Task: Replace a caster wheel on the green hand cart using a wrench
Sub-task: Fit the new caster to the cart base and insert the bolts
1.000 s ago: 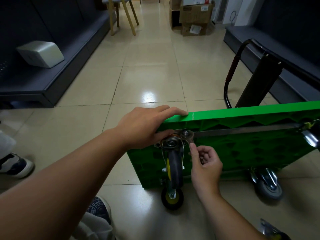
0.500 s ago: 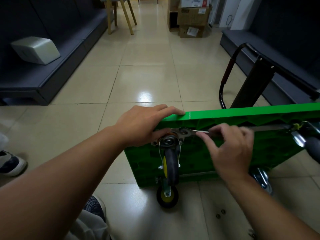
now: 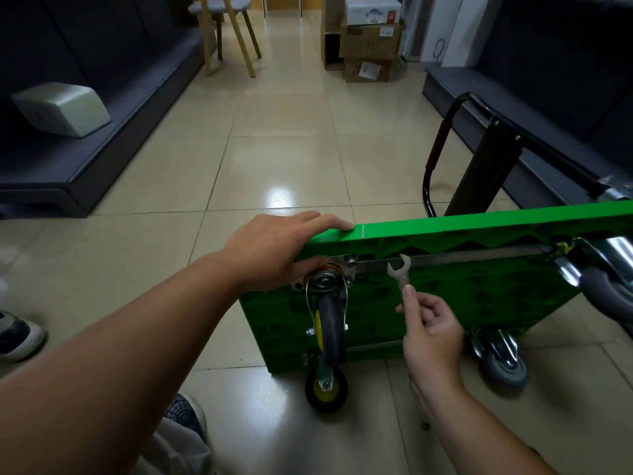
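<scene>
The green cart (image 3: 479, 296) stands on its side on the tiled floor (image 3: 281, 138), underside facing the person; the left hand (image 3: 274, 252) lies over the top edge at the near corner, fingers curled over the rim and thumb by the caster plate (image 3: 337, 269), steadying it; the right hand (image 3: 428, 323) pinches the shaft of a small wrench (image 3: 400, 270) between thumb and fingertips, other fingers loosely bent, its open end up and clear of the bolt (image 3: 350, 259) at the plate's corner; the caster wheel (image 3: 330, 323) hangs below the plate, and a yellow-hubbed wheel (image 3: 326, 389) sits on the floor just under the cart. The step in hand looks like seating the wrench on that bolt; to do it well, slide the mouth fully onto the flats before turning, keep the shaft square to the plate, and press the cart firmly so it does not rock. Room is tight by the plate: the metal bar (image 3: 462, 260) runs right beside the bolt and the cart's rim sits just above, so swings will likely be short, with resets; below and to the right the green underside is open; 2 small dark bits, perhaps fasteners, lie on the floor near the right forearm, so mind them.
</scene>
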Action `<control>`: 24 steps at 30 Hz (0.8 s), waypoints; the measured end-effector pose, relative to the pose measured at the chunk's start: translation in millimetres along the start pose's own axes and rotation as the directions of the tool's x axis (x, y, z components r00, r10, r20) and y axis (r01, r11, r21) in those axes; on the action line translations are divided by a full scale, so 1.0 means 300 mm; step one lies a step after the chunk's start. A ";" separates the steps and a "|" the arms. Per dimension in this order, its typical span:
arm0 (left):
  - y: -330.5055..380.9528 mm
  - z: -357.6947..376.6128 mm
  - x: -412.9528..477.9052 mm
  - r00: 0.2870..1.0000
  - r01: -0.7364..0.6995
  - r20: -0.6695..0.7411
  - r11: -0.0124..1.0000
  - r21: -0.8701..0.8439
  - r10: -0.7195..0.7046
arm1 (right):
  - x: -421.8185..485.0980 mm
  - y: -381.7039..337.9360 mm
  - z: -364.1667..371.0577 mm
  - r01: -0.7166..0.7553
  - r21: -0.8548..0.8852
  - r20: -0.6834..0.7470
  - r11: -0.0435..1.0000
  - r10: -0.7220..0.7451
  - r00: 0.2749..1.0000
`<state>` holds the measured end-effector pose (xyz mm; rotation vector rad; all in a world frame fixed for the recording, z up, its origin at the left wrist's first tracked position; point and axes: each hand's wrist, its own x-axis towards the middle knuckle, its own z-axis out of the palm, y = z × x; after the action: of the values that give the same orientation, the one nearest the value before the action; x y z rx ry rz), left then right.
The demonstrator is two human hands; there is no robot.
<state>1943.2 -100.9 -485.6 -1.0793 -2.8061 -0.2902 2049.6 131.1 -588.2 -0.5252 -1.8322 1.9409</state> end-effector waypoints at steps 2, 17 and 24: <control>0.000 -0.001 0.000 1.000 -0.005 0.003 1.000 0.006 0.005 | -0.017 0.035 0.032 -0.047 0.059 -0.010 0.997 0.048 0.999; -0.003 0.001 0.003 1.000 -0.020 -0.010 0.999 0.030 0.020 | -0.037 0.114 0.201 -0.193 0.184 0.108 0.964 0.175 0.979; -0.009 0.007 0.007 1.000 -0.018 -0.015 1.000 -0.004 0.018 | 0.031 0.002 0.117 0.128 -0.156 0.127 0.979 -0.108 0.986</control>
<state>1939.8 -101.1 -487.7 -1.0985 -2.7822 -0.3014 2023.0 106.7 -586.4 -0.3491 -2.0603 1.7870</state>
